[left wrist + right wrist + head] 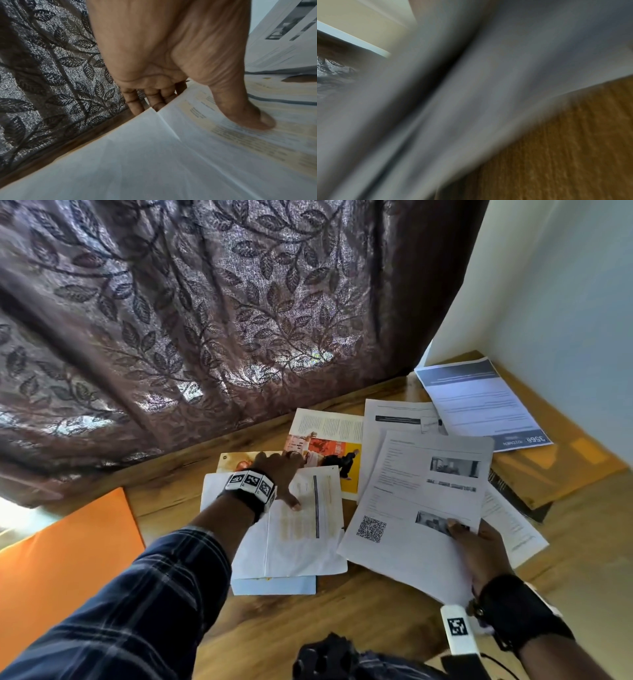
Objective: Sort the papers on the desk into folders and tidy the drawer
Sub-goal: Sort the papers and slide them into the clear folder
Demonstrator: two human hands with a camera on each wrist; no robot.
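Loose papers lie scattered over the wooden desk point(342, 621). My left hand point(289, 477) reaches to a white sheet with pale yellow print point(308, 529). Its thumb point(254, 119) presses on top and the fingers point(135, 104) curl past the sheet's far edge, pinching it. My right hand point(476, 549) holds a white sheet with a QR code and two grey photos point(411, 508) by its near right edge, thumb on top, the sheet raised off the desk. In the right wrist view that sheet point(471, 94) is a grey blur that hides the fingers.
An orange folder point(68, 559) lies at the left edge of the desk. A brown envelope point(548, 474) sits at the right under a blue-headed page point(479, 402). A colourful magazine page point(325, 446) lies behind the left hand. A patterned curtain point(205, 320) hangs behind the desk.
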